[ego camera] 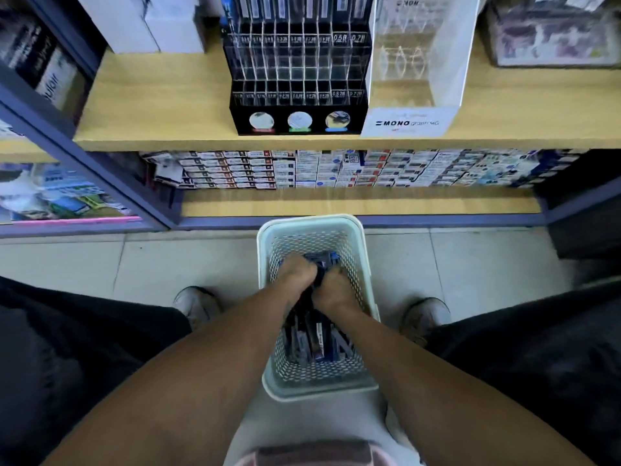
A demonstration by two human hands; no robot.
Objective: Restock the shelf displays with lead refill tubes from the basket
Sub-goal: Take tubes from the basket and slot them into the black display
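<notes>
Reaching down, both hands are deep in one pale perforated basket [312,227] on the tiled floor [134,260]. Left hand [295,275] and right hand [331,289] meet, fingers curled; each grip closes on the dark lead refill tubes [316,334] piled inside, too jumbled to count. Up on the wooden shelf [151,105] stand two displays: one black slotted display [297,79] with three round stickers, and one clear Mono display [416,62] beside it. Two shoes flank the basket.

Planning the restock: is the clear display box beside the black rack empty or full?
Empty, it seems: through the clear display box only bare dividers and the shelf show.
</notes>
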